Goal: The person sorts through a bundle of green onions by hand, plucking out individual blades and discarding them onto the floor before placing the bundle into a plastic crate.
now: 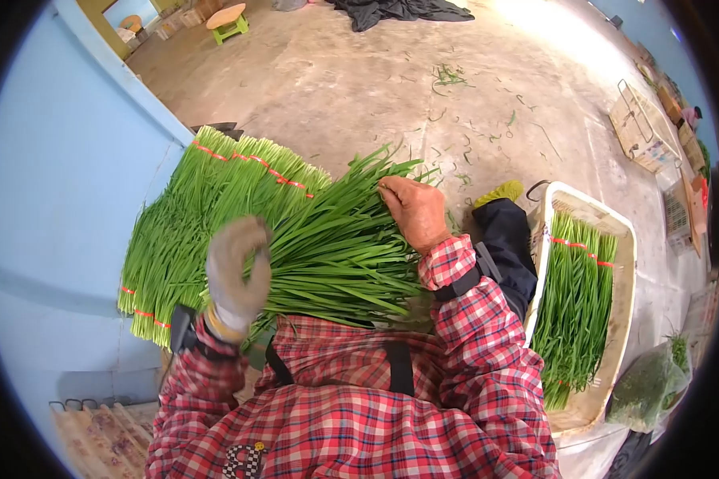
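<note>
A loose spread of green chives (pixel 335 255) lies across my lap, its leaf tips fanned toward the right. My right hand (pixel 414 211), bare, is closed in a pinch at the upper right edge of these leaves. Above the left side of the spread is my left hand (pixel 238 271), in a grey glove, its fingers curled and blurred by motion. Whether the glove grips anything is not clear. Beside it, tied chive bundles (pixel 184 215) are stacked against the wall, with red bands around their pale stem ends.
On my right stands a white plastic crate (pixel 630 319) holding banded chives. A clear bag of greens (pixel 651 383) sits beyond it. Leaf scraps (pixel 447 76) litter the concrete floor. A blue wall (pixel 56 199) rises on the left. A small stool (pixel 227 20) stands farther back.
</note>
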Demonstrator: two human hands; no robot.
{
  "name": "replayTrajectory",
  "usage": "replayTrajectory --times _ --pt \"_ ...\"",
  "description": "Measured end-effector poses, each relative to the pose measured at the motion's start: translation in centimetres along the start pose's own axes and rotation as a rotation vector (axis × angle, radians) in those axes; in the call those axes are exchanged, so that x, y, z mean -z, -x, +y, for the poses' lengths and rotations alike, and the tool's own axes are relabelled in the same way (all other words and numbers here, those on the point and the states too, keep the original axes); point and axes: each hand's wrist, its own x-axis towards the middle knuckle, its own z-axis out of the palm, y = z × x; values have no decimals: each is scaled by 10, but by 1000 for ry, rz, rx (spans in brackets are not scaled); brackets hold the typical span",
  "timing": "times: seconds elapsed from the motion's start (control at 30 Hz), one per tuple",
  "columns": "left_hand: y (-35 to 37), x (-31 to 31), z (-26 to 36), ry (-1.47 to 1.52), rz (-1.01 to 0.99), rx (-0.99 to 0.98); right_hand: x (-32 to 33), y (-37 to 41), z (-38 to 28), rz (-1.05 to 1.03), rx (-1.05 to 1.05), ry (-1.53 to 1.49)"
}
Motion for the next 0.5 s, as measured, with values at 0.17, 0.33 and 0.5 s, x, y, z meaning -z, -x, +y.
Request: replayTrajectory --times 0.17,0.33,0.5 --pt "-10 -71 -90 126 -480 325 -15 12 12 194 -411 -476" --pt "-31 -79 -68 219 -761 442 57 8 47 353 -830 -571" --pt "-34 -94 -60 70 -803 416 79 23 32 431 -85 486"
